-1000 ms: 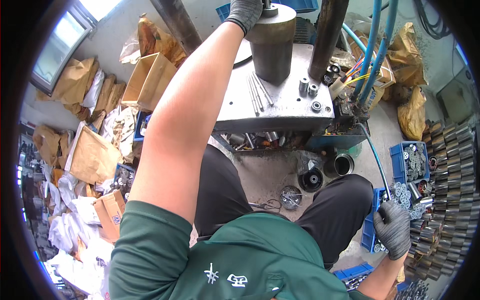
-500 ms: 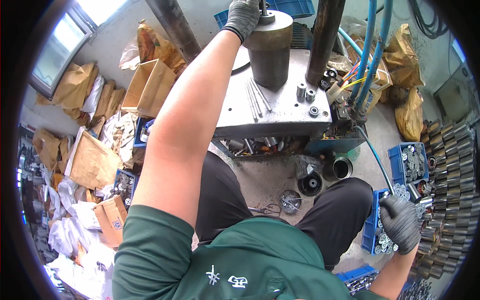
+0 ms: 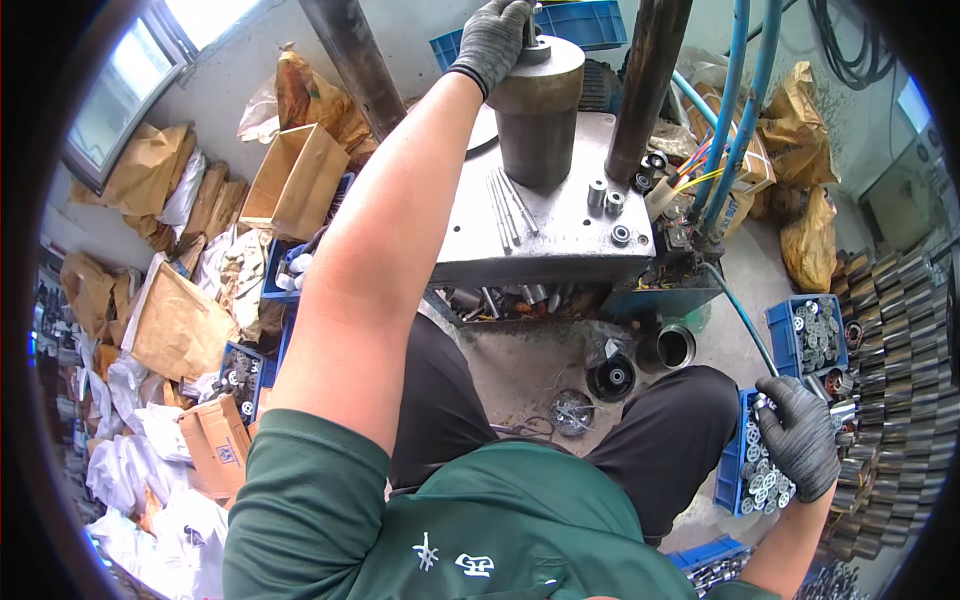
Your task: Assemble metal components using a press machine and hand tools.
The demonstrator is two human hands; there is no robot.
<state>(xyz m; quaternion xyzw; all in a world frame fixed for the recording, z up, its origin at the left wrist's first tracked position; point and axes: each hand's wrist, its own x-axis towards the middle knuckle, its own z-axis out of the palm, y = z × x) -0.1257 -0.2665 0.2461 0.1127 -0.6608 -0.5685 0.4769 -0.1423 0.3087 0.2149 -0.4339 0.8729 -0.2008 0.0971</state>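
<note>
My left hand (image 3: 492,45), in a grey knit glove, is closed on an upright metal shaft (image 3: 531,32) above a thick steel cylinder (image 3: 538,95). The cylinder stands on a metal press table (image 3: 560,225). At the right, my gloved right hand (image 3: 800,440) is wrapped over the lower end of a long blue lever (image 3: 740,313). Its fingertips are above a blue crate (image 3: 727,485) of small round metal parts. Several thin rods (image 3: 512,208) lie on the table left of the cylinder; small metal sleeves (image 3: 597,193) and a bearing (image 3: 621,234) are to its right.
Dark steel columns (image 3: 648,90) and blue hoses (image 3: 735,100) rise by the table. Stacked metal tubes (image 3: 900,400) line the right side, beside another blue crate (image 3: 808,335). Paper sacks and cartons (image 3: 215,440) fill the left. On the floor lie a metal dish (image 3: 572,412) and a hollow cylinder (image 3: 675,347).
The view has shifted slightly. My right hand's fingers now reach farther over the lever's end. My left hand stays at the shaft, with more of the shaft's top in view.
</note>
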